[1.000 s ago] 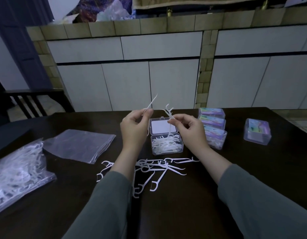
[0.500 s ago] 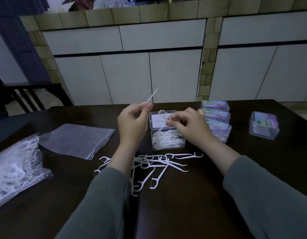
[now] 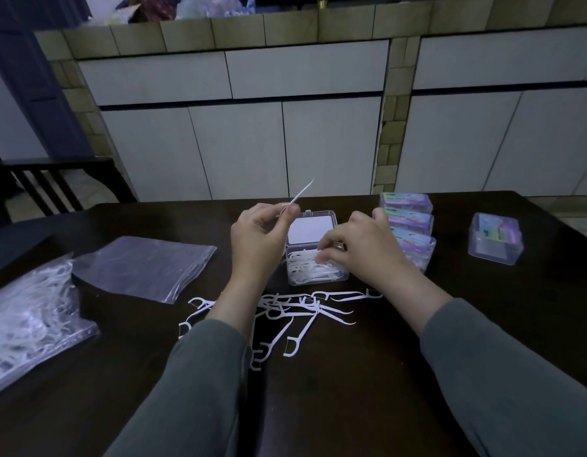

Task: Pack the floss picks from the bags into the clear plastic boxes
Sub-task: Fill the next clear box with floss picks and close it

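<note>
A person seated at a dark worktop [image 3: 351, 390] packs white floss picks into a clear plastic box. The left hand [image 3: 257, 240] is raised just left of the open box [image 3: 318, 275], its thumb and forefinger pinching a single floss pick [image 3: 300, 194] whose pointed end slants up and to the right; the other fingers curl loosely into the palm. The right hand [image 3: 361, 247] reaches in from the right with its back up, fingers bent down into the box and their tips touching the picks heaped inside; whether they pinch a pick cannot be told. Both forearms, in grey-green sleeves, stretch forward from the near edge, wrists held above the worktop.

The box stands at the centre with its hinged lid [image 3: 313, 227] lying open behind it. Loose floss picks [image 3: 292, 321] lie scattered just in front of the box, between the two forearms. To the left lie a flat, emptied plastic bag [image 3: 143, 267] and, nearer the edge, a full bag of picks [image 3: 31, 311]. Just right of the open box, partly hidden by the right hand, three closed boxes with coloured labels [image 3: 409, 219] sit in a row, and a fourth closed box [image 3: 496, 239] stands well apart farther right.
</note>
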Tool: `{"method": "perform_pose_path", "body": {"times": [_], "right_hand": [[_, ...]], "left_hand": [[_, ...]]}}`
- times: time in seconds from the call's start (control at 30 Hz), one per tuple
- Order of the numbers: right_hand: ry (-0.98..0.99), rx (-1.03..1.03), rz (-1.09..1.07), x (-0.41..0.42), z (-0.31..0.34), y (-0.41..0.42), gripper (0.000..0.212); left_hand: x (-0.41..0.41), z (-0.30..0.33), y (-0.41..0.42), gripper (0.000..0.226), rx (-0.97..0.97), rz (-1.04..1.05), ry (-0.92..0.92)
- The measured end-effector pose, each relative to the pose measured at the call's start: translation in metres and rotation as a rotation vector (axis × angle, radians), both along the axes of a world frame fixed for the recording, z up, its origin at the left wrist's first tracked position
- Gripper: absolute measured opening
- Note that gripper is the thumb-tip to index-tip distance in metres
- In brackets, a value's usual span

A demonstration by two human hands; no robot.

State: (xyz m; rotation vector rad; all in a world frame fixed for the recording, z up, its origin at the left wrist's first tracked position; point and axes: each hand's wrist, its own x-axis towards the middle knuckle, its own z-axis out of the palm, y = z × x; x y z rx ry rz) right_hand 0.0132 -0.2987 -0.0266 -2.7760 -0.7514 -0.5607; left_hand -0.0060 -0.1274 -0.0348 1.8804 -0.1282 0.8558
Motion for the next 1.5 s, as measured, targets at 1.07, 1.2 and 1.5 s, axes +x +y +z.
{"method": "perform_pose_path", "body": {"times": [1.07, 1.2, 1.5], "right_hand": [[0.328, 0.049, -0.088, -0.004, 0.000, -0.031, 0.081], [0.343, 0.020, -0.113, -0.004, -0.001, -0.028, 0.082], [0.336, 0.021, -0.117, -0.006, 0.000, -0.029, 0.082]], "left_hand": [[-0.003, 0.010, 0.007, 0.027, 0.620, -0.013, 0.331], [0.000, 0.005, -0.001, 0.035, 0.744, -0.005, 0.391], [-0.014, 0.019, 0.027, 0.010, 0.492, -0.071, 0.499]]}}
